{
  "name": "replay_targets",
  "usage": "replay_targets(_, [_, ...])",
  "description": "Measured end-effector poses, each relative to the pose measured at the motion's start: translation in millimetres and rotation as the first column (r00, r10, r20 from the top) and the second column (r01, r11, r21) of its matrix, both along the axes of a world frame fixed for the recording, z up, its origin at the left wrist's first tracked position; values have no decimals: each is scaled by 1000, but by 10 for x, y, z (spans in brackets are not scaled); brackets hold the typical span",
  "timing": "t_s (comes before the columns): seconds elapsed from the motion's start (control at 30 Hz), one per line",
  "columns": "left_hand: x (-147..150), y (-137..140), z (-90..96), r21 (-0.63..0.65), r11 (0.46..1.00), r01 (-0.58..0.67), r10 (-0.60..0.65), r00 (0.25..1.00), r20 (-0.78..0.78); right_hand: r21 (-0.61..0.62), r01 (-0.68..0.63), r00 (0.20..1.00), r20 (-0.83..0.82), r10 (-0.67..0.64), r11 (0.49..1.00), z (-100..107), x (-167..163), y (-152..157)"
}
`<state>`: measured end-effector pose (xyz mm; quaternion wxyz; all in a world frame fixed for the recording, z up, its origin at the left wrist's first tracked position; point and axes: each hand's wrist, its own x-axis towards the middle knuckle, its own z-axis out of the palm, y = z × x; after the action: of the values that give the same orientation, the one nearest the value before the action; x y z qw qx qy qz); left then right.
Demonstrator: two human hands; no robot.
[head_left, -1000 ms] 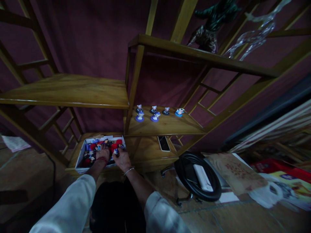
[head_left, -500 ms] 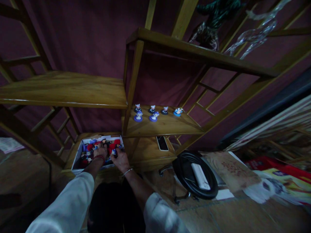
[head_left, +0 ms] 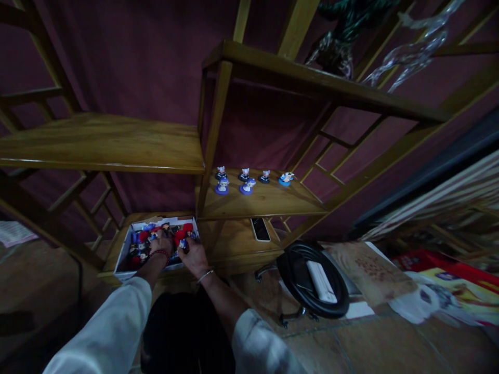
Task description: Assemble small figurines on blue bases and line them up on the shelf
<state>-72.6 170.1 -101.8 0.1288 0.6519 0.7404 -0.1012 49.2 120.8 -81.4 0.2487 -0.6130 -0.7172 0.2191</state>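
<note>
A white cardboard box point(head_left: 123, 255) full of small red, blue and black figurines point(head_left: 143, 236) sits on the low wooden ledge. My left hand point(head_left: 161, 244), with a red bead bracelet at the wrist, reaches down among the figurines; its fingertips are hidden there. At the box's right front edge, my right hand point(head_left: 194, 257) is closed on a small blue-and-white figurine point(head_left: 183, 244), pinched between thumb and fingers. On the shelf to the right stand several small figurines: two on purple bases point(head_left: 222, 187), others on dark bases point(head_left: 245, 175), and one on a blue base point(head_left: 286, 179).
A phone point(head_left: 260, 229) lies on the lower ledge, right of the box. Below it stands a round black stool point(head_left: 312, 280) carrying a white packet point(head_left: 322, 282). Bags and cardboard point(head_left: 370, 267) lie at the right. A higher shelf board point(head_left: 101, 143) overhangs the box.
Hardly anything differs. Both hands keep their places at the box, and the view has shifted very slightly.
</note>
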Motion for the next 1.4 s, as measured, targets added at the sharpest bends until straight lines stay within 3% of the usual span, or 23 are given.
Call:
replay_targets(0.13, [21,-28,36,51,997,64,-62,997,-40,-1,11,1000,-1,-11,1000,-2,0,3])
replay_targets(0.57, [-149,-104,192,237,966,104,-79,990,-115,11,12,1000,-25,-11,1000,-4,5,2])
replay_targets(1.03, [-213,-94,271,245,965,91,-73,994,-82,-8,8,999,-51,-9,1000,-17,11,19])
replay_targets(1.4, [-215,-147,279,220,963,158,-154,987,-35,-40,-12,998,-57,10,999,62,38,-2])
